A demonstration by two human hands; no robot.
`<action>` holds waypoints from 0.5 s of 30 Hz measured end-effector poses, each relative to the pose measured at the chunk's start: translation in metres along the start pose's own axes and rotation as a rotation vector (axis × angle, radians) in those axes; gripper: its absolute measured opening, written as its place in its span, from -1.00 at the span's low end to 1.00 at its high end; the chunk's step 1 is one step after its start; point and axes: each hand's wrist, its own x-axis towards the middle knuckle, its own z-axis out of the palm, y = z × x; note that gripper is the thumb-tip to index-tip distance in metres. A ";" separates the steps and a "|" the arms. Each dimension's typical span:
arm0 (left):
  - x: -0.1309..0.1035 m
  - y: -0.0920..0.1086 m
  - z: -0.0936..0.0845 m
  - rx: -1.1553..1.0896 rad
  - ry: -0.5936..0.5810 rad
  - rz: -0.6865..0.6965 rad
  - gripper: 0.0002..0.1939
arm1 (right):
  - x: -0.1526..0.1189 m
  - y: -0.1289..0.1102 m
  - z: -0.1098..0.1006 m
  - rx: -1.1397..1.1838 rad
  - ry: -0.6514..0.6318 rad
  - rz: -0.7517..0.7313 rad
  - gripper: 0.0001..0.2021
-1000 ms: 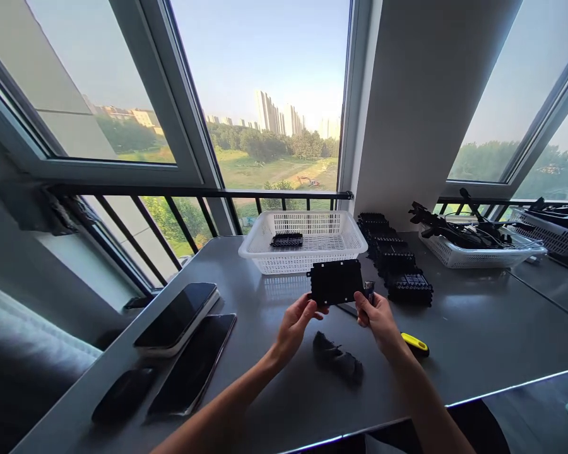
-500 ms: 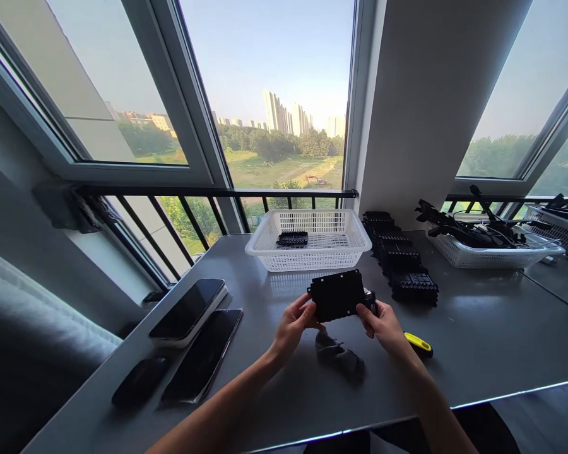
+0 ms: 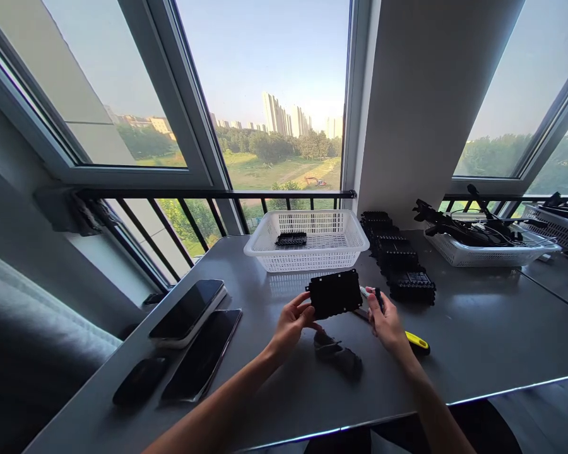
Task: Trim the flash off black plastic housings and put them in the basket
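Observation:
A flat black rectangular plate [image 3: 335, 294] with small notches along its edges is held up above the grey table [image 3: 269, 403]. My left hand [image 3: 292, 323] grips its left edge between thumb and fingers. Just right of the plate, my right hand [image 3: 385, 320] is closed round a small dark object [image 3: 379, 299] with a pale tip, too small to name. Under the plate lies a crumpled dark grey cloth [image 3: 338, 356]. A tool with a yellow and black handle [image 3: 417, 343] rests beside my right wrist.
A white basket [image 3: 307, 260] holding a black part stands behind my hands. Stacked black parts [image 3: 397, 252] lie right of it, then a basket of black pieces [image 3: 492, 254]. Two dark-screened devices [image 3: 187, 309] [image 3: 203, 356] and a black mouse-like object [image 3: 139, 380] lie left.
My right hand has come away from the plate's right edge and turned upward, with the small dark object now upright in its fingers. My left hand still holds the plate.

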 end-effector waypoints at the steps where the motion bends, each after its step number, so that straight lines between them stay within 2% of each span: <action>1: 0.001 0.000 -0.001 -0.004 0.012 0.006 -0.41 | -0.001 -0.003 0.001 0.012 0.048 -0.019 -0.45; 3: 0.001 -0.001 -0.002 -0.009 0.030 0.018 -0.44 | -0.007 -0.010 0.005 0.060 0.071 -0.035 -0.47; 4: 0.001 -0.001 -0.002 -0.010 0.028 0.021 -0.45 | -0.011 -0.014 0.009 0.102 0.033 -0.019 -0.49; 10: -0.004 -0.001 0.004 0.033 -0.067 0.011 -0.45 | -0.039 -0.028 0.037 0.342 -0.353 0.339 -0.49; 15: -0.008 0.001 0.007 0.074 -0.135 -0.004 -0.41 | -0.042 -0.019 0.050 0.434 -0.522 0.443 -0.54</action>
